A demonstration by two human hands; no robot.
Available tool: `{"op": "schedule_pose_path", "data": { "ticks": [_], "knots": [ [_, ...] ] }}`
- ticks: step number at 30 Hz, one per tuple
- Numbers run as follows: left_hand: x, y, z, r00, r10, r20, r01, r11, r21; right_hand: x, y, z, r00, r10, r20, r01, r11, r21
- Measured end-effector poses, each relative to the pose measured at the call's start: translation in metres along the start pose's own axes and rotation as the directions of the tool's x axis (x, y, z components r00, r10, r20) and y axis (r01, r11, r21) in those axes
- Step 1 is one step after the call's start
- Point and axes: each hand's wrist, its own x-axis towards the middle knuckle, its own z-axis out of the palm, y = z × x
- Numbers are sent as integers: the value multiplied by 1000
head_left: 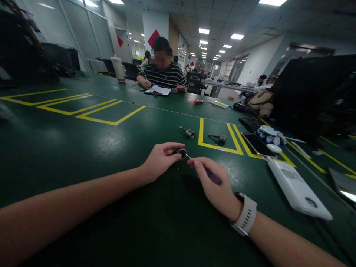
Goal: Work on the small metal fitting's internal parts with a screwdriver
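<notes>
My left hand (161,159) pinches a small round metal part (182,152) just above the green table (83,148). My right hand (214,187), with a white watch on its wrist, grips a small screwdriver with a purple handle (213,176); its thin tip touches the metal part. A tiny dark screw (177,169) lies on the table just below the part. Two similar metal parts lie farther back, one (190,132) left of a yellow-taped square and one (221,138) inside it.
To the right lie a phone (258,144), a white flat device (296,189), rolled white-and-blue gloves (270,135) and a dark tablet (343,183). A red screwdriver (198,102) lies farther back. A person in a striped shirt (162,76) sits across the table over papers (157,90).
</notes>
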Motion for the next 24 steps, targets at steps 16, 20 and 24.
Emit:
{"op": "schedule_pose_path", "data": {
  "ticks": [16, 20, 24],
  "knots": [
    [-3, 4, 6, 995, 30, -90, -31, 1000, -4, -5, -5, 2, 982, -174, 73, 182, 977, -114],
    [-4, 6, 7, 994, 38, -104, -39, 999, 0, -5, -6, 3, 978, -193, 77, 201, 972, -125],
    [-4, 5, 8, 992, 49, -113, -47, 999, 17, -5, -5, 3, 979, -190, 73, 198, 971, -134]
  ]
}}
